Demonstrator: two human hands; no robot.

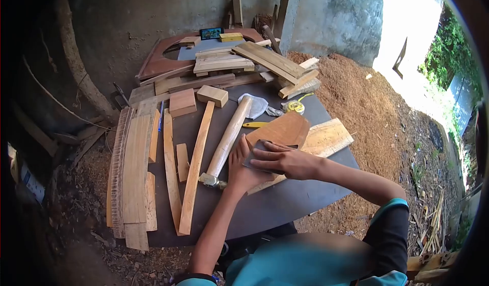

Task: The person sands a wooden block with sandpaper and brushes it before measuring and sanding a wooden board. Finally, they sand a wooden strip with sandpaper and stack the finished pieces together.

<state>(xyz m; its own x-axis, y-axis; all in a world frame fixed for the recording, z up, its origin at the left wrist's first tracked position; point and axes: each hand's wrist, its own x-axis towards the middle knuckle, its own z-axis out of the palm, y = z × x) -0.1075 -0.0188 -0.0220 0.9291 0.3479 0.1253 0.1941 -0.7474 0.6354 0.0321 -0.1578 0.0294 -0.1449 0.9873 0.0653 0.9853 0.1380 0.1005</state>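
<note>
A reddish-brown wooden piece with a curved end [288, 125] is at the near right of the table, over a paler board [328, 135]. My left hand [243, 169] is closed around its near left side. My right hand [290, 161] presses a dark grey sheet, which looks like sandpaper [254, 158], against the wood's upper face; its fingers lie across the sheet. Left of my left hand, a hammer [230, 135] lies with its metal head toward me. A yellow strip-like tool [254, 124] shows just beyond the brown piece, partly hidden.
The dark table [244, 220] carries long wooden strips [196, 174], boards [137, 164], blocks [182, 102] and stacked planks [221, 64]. A tape measure [294, 106], white cloth [254, 105] and blue pen [161, 117] lie among them. A phone [211, 33] stands far back. Sawdust [351, 97] heaps at right.
</note>
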